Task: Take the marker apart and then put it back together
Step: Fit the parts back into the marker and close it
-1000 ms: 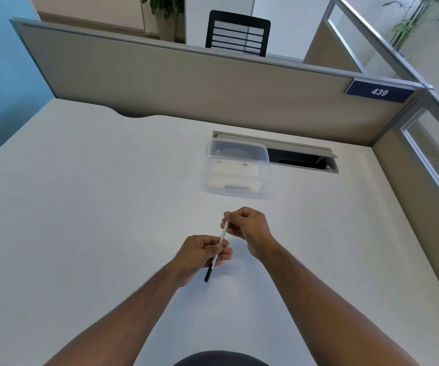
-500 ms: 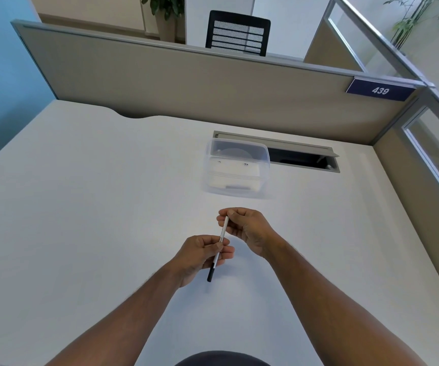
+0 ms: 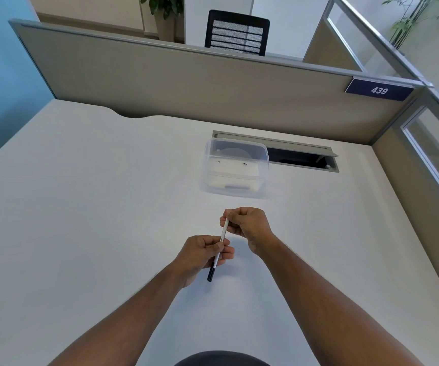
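Both the left hand (image 3: 202,256) and right hand (image 3: 247,225) grip the marker (image 3: 219,247) before a clear box (image 3: 235,167).

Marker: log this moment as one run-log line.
stage: marker in one piece, black end down | left hand: grips lower half | right hand: pinches upper end | clear container: on desk, untouched

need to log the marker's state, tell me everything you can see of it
The marker is a thin white stick with a black end, likely a cap, pointing down toward the person. It looks like smooth plastic and appears in one piece. It is held tilted above the desk, the left hand pinching its middle, the right hand gripping its far end.
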`<state>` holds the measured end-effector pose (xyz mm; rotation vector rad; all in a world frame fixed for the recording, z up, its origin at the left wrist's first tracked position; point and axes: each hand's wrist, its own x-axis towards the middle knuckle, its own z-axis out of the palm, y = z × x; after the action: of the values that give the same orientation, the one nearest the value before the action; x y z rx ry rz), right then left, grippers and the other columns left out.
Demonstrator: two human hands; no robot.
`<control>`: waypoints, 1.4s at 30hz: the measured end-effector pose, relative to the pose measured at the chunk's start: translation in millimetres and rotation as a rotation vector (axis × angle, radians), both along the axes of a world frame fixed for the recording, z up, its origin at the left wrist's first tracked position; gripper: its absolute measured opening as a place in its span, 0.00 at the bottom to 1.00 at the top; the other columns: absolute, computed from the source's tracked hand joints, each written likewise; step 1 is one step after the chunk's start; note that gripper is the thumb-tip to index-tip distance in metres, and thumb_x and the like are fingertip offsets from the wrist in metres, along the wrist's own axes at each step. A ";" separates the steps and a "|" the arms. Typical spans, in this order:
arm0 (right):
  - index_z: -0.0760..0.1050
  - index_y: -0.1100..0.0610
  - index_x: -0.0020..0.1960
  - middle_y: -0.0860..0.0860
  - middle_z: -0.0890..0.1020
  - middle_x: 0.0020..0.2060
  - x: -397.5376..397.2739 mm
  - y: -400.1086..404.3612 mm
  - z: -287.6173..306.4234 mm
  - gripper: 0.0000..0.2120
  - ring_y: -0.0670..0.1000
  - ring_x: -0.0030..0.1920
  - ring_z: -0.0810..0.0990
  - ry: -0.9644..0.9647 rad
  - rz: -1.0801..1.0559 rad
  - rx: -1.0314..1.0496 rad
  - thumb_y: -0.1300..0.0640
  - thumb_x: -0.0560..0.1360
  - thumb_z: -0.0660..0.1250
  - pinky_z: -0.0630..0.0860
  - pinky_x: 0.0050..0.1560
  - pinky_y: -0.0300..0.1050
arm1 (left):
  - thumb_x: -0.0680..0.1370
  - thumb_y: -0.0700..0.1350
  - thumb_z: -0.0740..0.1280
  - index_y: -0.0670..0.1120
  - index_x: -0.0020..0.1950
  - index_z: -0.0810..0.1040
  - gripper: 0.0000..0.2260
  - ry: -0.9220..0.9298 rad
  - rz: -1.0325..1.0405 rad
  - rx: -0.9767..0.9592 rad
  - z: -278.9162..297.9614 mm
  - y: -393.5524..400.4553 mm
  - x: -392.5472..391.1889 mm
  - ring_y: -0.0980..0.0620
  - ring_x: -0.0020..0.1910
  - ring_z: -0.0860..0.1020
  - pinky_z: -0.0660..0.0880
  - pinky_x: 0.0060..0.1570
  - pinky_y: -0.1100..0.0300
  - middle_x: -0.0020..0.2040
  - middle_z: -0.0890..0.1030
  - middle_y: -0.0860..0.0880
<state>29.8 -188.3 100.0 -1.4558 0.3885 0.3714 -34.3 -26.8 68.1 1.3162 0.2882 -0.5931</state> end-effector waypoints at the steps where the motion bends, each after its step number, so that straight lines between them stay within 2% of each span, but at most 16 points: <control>1: 0.84 0.66 0.45 0.61 0.88 0.41 0.6 -0.1 0.5 0.04 0.56 0.42 0.89 0.002 -0.005 0.000 0.64 0.77 0.73 0.84 0.41 0.43 | 0.83 0.40 0.67 0.42 0.56 0.85 0.08 0.001 -0.002 -0.003 0.4 0.0 0.3 0.46 0.52 0.88 0.84 0.52 0.56 0.51 0.90 0.43; 4: 0.84 0.66 0.47 0.61 0.88 0.43 1.6 -0.5 1.9 0.05 0.56 0.44 0.89 0.020 0.018 0.025 0.64 0.78 0.71 0.83 0.42 0.43 | 0.83 0.40 0.67 0.41 0.57 0.85 0.08 0.012 -0.006 -0.025 2.3 1.2 1.7 0.45 0.53 0.88 0.84 0.52 0.57 0.52 0.89 0.42; 10: 0.83 0.63 0.56 0.59 0.88 0.50 2.1 -5.4 8.1 0.10 0.53 0.50 0.87 0.036 0.138 0.147 0.64 0.83 0.62 0.82 0.50 0.44 | 0.83 0.41 0.67 0.40 0.59 0.83 0.09 0.033 -0.027 -0.122 8.5 6.1 5.7 0.43 0.55 0.87 0.84 0.51 0.58 0.55 0.88 0.40; 15: 0.84 0.64 0.52 0.60 0.88 0.48 3.3 -9.0 8.5 0.07 0.56 0.51 0.88 0.043 0.105 0.074 0.64 0.81 0.67 0.83 0.48 0.45 | 0.83 0.42 0.68 0.41 0.58 0.84 0.08 0.020 -0.028 -0.077 7.8 6.5 5.4 0.43 0.54 0.88 0.84 0.53 0.56 0.54 0.89 0.41; 20: 0.84 0.66 0.46 0.61 0.88 0.42 3.0 -4.0 9.8 0.04 0.57 0.43 0.89 0.015 0.013 -0.037 0.65 0.76 0.73 0.84 0.41 0.45 | 0.83 0.41 0.67 0.41 0.57 0.85 0.08 -0.011 -0.040 -0.005 9.1 1.7 4.3 0.45 0.52 0.88 0.84 0.51 0.58 0.52 0.89 0.43; 23: 0.81 0.71 0.45 0.60 0.87 0.37 3.1 2.7 10.3 0.11 0.56 0.37 0.89 -0.023 -0.036 -0.115 0.61 0.75 0.75 0.82 0.34 0.40 | 0.83 0.41 0.66 0.41 0.58 0.85 0.08 -0.015 -0.053 0.004 10.6 -1.6 4.9 0.45 0.53 0.88 0.83 0.54 0.55 0.52 0.89 0.43; 25: 0.79 0.71 0.45 0.58 0.86 0.36 2.7 5.1 11.2 0.14 0.55 0.36 0.89 -0.038 -0.035 -0.133 0.58 0.75 0.76 0.81 0.32 0.39 | 0.83 0.40 0.66 0.41 0.58 0.85 0.08 -0.015 -0.060 -0.004 12.3 -2.4 5.5 0.45 0.54 0.88 0.83 0.56 0.54 0.52 0.89 0.43; 28: 0.80 0.70 0.47 0.58 0.86 0.37 2.7 3.2 12.6 0.16 0.55 0.38 0.89 -0.026 0.006 -0.097 0.55 0.76 0.75 0.82 0.34 0.39 | 0.83 0.40 0.66 0.41 0.58 0.84 0.08 -0.018 -0.068 -0.027 13.4 -0.2 5.5 0.44 0.54 0.88 0.82 0.56 0.54 0.53 0.89 0.42; 32: 0.84 0.63 0.49 0.57 0.88 0.44 3.6 -7.4 10.5 0.13 0.54 0.45 0.88 0.008 0.115 0.000 0.53 0.81 0.69 0.83 0.43 0.43 | 0.83 0.39 0.67 0.40 0.60 0.83 0.09 -0.006 -0.072 -0.063 12.6 5.3 5.9 0.44 0.55 0.87 0.82 0.57 0.54 0.55 0.88 0.41; 37: 0.86 0.60 0.51 0.55 0.89 0.48 4.9 -19.7 8.0 0.11 0.49 0.48 0.87 0.008 0.212 0.000 0.57 0.82 0.66 0.83 0.50 0.45 | 0.83 0.39 0.66 0.40 0.59 0.83 0.08 0.007 -0.082 -0.084 11.0 6.4 5.7 0.45 0.54 0.88 0.83 0.56 0.54 0.55 0.88 0.40; 42: 0.86 0.62 0.45 0.55 0.89 0.42 5.6 -16.3 5.8 0.10 0.50 0.42 0.86 -0.066 0.120 -0.163 0.55 0.78 0.72 0.81 0.41 0.39 | 0.83 0.40 0.67 0.40 0.59 0.84 0.08 0.004 -0.089 -0.067 9.8 4.6 6.7 0.44 0.55 0.88 0.83 0.54 0.56 0.54 0.89 0.41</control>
<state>35.4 -204.5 105.8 -1.6517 0.2837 0.3941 -27.6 -22.1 77.9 1.2679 0.2118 -0.6746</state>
